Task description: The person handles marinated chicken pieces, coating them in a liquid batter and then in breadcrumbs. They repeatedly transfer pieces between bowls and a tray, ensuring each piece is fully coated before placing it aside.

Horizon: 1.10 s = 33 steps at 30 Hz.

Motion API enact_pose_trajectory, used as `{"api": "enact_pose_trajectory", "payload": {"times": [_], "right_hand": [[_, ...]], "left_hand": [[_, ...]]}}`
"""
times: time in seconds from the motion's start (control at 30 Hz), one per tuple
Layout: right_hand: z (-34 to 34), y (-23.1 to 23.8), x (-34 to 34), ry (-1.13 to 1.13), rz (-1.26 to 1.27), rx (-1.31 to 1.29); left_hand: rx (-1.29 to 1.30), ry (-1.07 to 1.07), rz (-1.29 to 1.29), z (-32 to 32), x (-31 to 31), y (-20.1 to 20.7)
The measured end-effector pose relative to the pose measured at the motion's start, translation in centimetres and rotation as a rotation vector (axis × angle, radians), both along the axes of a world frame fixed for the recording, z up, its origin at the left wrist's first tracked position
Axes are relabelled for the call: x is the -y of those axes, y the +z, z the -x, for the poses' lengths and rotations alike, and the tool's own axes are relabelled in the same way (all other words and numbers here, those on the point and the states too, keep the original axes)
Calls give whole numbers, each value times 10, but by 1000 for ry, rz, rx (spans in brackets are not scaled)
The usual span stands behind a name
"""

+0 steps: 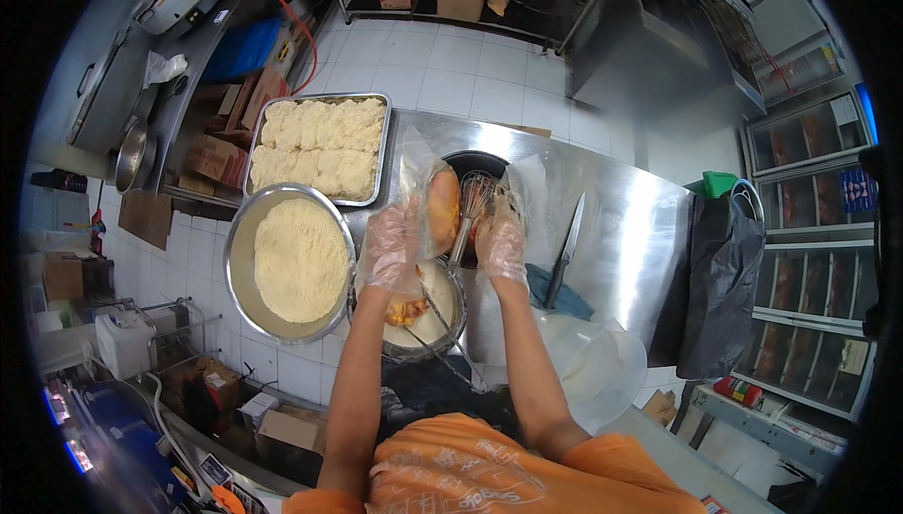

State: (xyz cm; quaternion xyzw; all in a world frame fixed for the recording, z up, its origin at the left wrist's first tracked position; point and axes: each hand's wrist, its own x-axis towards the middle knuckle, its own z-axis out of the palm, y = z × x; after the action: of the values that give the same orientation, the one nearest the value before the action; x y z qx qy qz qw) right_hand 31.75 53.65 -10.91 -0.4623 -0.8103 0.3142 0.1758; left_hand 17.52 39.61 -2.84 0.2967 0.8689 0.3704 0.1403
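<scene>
Clear plastic gloves cover both my hands. My left hand (389, 246) is closed on the near end of a clear plastic bag with orange-yellow marinated meat (443, 208) in it. My right hand (499, 239) has curled fingers beside a wire whisk (478, 192); what they grip is hidden. Past that hand lies more clear plastic (531, 185). The whisk stands over a dark round bowl (463, 158), its handle toward me. Below my hands, a pot of pale batter (438, 293) holds an orange piece of meat (406, 311) and a metal tool with long thin handles (437, 356).
At left stand a steel bowl of pale breading (299, 260) and a tray of breaded pieces (320, 150). Right of my hands, a knife (567, 249) lies on the steel table (621, 204), its handle by a blue-grey cloth (562, 293). A translucent tub (602, 373) sits near my right forearm.
</scene>
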Motion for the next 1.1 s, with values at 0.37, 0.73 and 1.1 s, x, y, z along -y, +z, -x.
{"api": "enact_pose_trajectory", "payload": {"times": [0.37,0.73,1.1], "right_hand": [[4,-107,-75,295,47,557],[20,-154,-86,466,-72,623],[27,-119,-54,178,193,563]], "left_hand": [[0,12,-38,-6,3,-9],[-35,67,12,-11,6,-5],[25,114,-26,-10,2,-16]]}}
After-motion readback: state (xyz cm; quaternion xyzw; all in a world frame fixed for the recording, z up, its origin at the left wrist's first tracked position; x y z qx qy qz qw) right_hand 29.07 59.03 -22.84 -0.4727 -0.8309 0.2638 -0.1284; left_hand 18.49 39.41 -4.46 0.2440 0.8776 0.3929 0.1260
